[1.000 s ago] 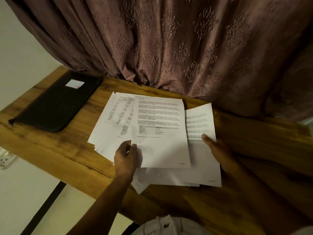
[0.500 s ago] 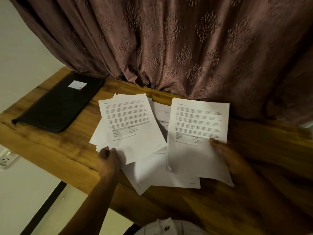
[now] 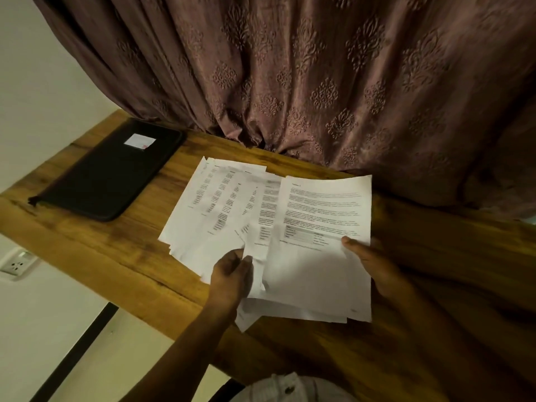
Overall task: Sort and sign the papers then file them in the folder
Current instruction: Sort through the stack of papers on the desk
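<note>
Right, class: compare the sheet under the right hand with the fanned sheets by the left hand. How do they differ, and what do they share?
The right-hand sheet lies on top, its whole printed face showing; the fanned sheets overlap, each partly covered. The right-hand sheet carries paragraphs and a small table; the fanned sheets show narrow columns of print. The right hand presses on its sheet with the thumb; the left hand pinches an edge in the fan. Both are white printed paper on the wooden desk.

Print on papers [image 3: 232, 204] blurred, unreadable; right hand [image 3: 374, 265] partly under top sheet [image 3: 319, 256].

Bare desk [image 3: 121, 250] between folder [image 3: 107, 172] and papers [image 3: 220, 210], curtain [image 3: 319, 82] close behind
</note>
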